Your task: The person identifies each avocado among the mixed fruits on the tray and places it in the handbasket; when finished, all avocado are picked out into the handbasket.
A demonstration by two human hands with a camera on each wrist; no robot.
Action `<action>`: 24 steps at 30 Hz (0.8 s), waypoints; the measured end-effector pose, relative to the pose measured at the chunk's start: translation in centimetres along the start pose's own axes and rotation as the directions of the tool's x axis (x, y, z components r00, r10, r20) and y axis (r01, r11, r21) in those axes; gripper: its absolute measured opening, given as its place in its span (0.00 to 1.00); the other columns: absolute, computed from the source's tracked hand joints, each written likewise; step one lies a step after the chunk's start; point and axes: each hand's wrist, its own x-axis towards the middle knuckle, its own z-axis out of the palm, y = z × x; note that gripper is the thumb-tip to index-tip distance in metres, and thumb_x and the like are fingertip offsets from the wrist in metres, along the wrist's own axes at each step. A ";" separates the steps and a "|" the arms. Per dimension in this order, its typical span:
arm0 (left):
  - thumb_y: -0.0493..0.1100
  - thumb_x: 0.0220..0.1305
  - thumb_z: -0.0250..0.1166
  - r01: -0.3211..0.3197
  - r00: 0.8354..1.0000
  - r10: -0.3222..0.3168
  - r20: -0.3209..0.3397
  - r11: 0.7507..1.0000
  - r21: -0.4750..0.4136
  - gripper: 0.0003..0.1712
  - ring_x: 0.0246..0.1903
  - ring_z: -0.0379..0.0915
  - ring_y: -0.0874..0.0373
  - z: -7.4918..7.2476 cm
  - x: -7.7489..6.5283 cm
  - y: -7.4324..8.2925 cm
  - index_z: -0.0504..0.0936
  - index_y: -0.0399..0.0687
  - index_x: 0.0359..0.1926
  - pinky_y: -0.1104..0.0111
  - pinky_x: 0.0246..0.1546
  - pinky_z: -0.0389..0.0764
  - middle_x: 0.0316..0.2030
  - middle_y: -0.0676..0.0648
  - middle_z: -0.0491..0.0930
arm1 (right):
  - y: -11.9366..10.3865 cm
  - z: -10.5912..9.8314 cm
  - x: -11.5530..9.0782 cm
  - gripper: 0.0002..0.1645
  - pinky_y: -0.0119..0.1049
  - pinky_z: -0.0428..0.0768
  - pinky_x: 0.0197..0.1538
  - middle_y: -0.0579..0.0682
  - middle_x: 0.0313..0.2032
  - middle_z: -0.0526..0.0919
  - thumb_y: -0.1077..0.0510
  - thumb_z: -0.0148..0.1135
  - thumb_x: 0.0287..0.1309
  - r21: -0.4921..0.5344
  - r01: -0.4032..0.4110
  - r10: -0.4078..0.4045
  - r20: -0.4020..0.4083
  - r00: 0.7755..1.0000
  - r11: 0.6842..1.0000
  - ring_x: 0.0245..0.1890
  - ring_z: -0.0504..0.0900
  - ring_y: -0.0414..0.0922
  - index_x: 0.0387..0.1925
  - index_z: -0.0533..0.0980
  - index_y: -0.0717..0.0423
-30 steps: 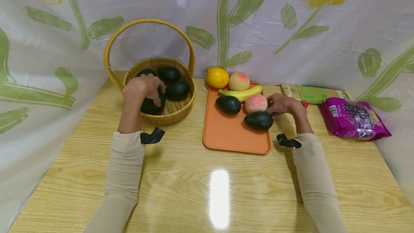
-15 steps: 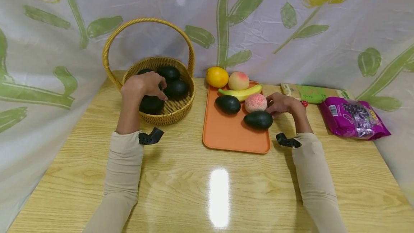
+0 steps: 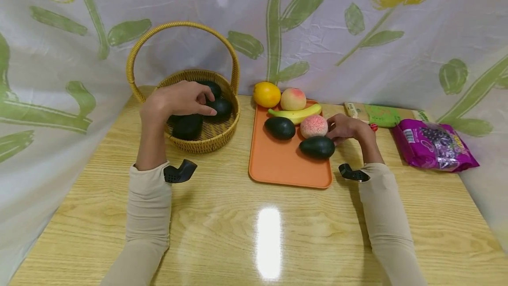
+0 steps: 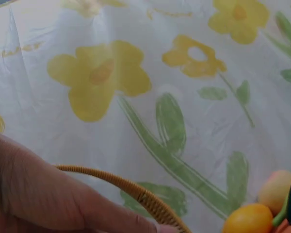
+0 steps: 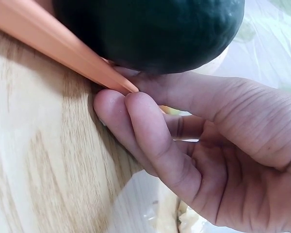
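Over the wicker basket (image 3: 214,142), my left hand (image 3: 174,99) hovers with thumb and fingers apart, holding nothing. Beneath it lie several dark green avocados, one (image 3: 187,127) at the front left and another (image 3: 220,108) just past the thumb. The palm hides part of the basket. My right hand (image 3: 344,128) pinches the right rim of the orange tray (image 3: 283,169). The right wrist view shows that rim (image 5: 68,48) between thumb and fingers, close under an avocado (image 5: 165,29). On the tray are a second avocado (image 3: 280,128), a banana (image 3: 303,114) and a speckled pink peach (image 3: 314,126).
A yellow-orange fruit (image 3: 267,94) and a paler peach (image 3: 293,99) sit at the tray's back edge. To the right lie a purple grape-print bag (image 3: 434,144) and a flat green-and-brown packet (image 3: 386,115). The basket's tall handle (image 3: 182,24) arches above it; a floral curtain stands behind.
My left hand has lifted off the front-left avocado in the basket and turned its fingers rightward, above the other avocados. The right hand and tray have stayed put.
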 end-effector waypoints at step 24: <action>0.45 0.74 0.67 -0.346 0.930 0.346 -0.120 0.938 0.022 0.24 0.52 0.78 0.46 2.4 5.0 6.8 0.78 0.40 0.65 0.56 0.58 0.80 0.57 0.40 0.82 | -0.2 0.5 -0.1 0.30 0.31 0.86 0.38 0.64 0.52 0.82 0.59 0.66 0.62 -0.004 0.031 -0.031 0.019 0.999 1.000 0.34 0.83 0.37 0.61 0.73 0.73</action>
